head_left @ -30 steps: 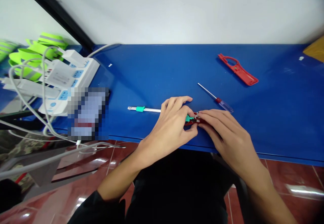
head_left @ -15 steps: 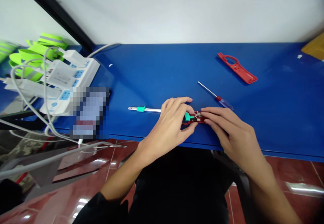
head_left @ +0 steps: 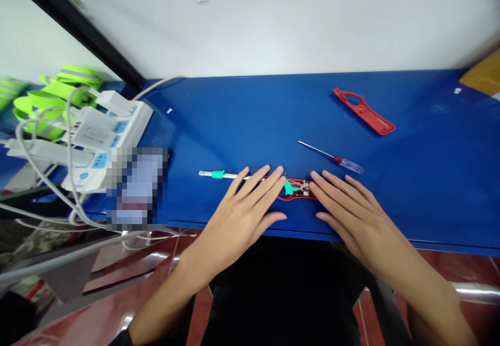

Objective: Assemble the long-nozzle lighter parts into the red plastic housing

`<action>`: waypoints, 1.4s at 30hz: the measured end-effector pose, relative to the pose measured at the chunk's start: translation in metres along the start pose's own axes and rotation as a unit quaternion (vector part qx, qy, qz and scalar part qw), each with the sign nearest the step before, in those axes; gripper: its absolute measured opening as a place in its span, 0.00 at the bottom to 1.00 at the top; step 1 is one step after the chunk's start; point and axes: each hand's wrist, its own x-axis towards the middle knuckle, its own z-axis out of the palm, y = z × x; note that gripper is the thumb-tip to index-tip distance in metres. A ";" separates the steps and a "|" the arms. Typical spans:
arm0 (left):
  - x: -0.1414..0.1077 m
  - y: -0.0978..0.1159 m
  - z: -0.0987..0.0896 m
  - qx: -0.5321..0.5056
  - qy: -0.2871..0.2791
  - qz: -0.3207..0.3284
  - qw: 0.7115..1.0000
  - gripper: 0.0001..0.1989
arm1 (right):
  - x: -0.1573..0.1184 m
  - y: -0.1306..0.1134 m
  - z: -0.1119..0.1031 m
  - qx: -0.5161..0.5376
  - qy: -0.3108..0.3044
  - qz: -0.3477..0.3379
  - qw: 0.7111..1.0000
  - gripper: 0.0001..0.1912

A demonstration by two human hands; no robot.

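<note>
An opened long-necked lighter (head_left: 299, 195) lies by the table's front edge, its red half-shell showing a green trigger (head_left: 289, 187), thin wires and small parts inside. From its left end runs a metal tube (head_left: 231, 175) with a green collar (head_left: 217, 174). My left hand (head_left: 250, 205) is open, fingers stretched over the tube and the shell's left end. Over the right end lies my right hand (head_left: 347, 210), also open with straight fingers, hiding that end. Whether the fingertips press on the parts, I cannot tell. Beyond my right hand rests a screwdriver (head_left: 336, 158) with a clear handle.
The matching red shell half (head_left: 369, 112) lies at the back right of the blue table (head_left: 242, 111). On the left are a white power strip (head_left: 135, 127) with plugs and cables, a blurred-out phone (head_left: 140, 184) and neon reflective straps (head_left: 50, 90). Something yellow (head_left: 486, 75) stands far right.
My left fingers have uncurled from the lighter's parts and spread flat towards the tube. My right fingers have straightened and parted. The screwdriver lies at a flatter angle.
</note>
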 end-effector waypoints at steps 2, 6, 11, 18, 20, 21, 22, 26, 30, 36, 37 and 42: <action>-0.002 -0.001 0.003 -0.001 0.003 -0.008 1.000 0.28 | -0.003 0.004 0.002 -0.004 -0.014 -0.008 1.000 0.37; -0.001 0.001 0.008 -0.018 0.026 -0.038 0.999 0.22 | -0.005 0.010 0.001 0.019 -0.045 -0.004 0.999 0.40; -0.003 0.001 0.012 -0.068 0.065 -0.077 0.993 0.20 | -0.005 0.004 -0.002 0.047 -0.016 0.018 0.999 0.35; -0.001 0.000 0.013 -0.044 0.083 -0.074 0.993 0.13 | -0.006 0.002 0.001 0.062 0.034 0.036 0.997 0.31; 0.000 0.000 0.012 -0.044 0.073 -0.078 0.993 0.12 | -0.009 0.002 0.002 0.057 0.043 0.041 0.997 0.31; 0.001 -0.001 0.012 -0.041 0.069 -0.078 0.994 0.12 | -0.011 0.002 0.002 0.054 0.049 0.047 0.996 0.31; 0.001 -0.001 0.012 -0.038 0.066 -0.076 0.994 0.12 | -0.013 0.000 0.002 0.051 0.054 0.054 0.996 0.31; 0.002 -0.002 0.014 -0.031 0.060 -0.075 0.995 0.12 | -0.007 0.006 -0.013 0.047 0.061 0.084 0.993 0.28; 0.001 -0.002 0.015 -0.035 0.068 -0.068 0.995 0.12 | 0.028 0.057 -0.034 -0.064 0.131 0.148 0.978 0.28; -0.001 -0.003 0.018 -0.057 0.105 -0.064 0.991 0.20 | 0.082 0.139 -0.040 -0.203 -0.004 0.198 0.959 0.31; -0.001 -0.003 0.019 -0.064 0.118 -0.064 0.989 0.24 | 0.086 0.142 -0.041 -0.204 -0.004 0.203 0.958 0.28; -0.004 -0.002 0.022 -0.091 0.148 -0.073 0.982 0.37 | 0.085 0.137 -0.056 -0.168 0.029 0.231 0.958 0.23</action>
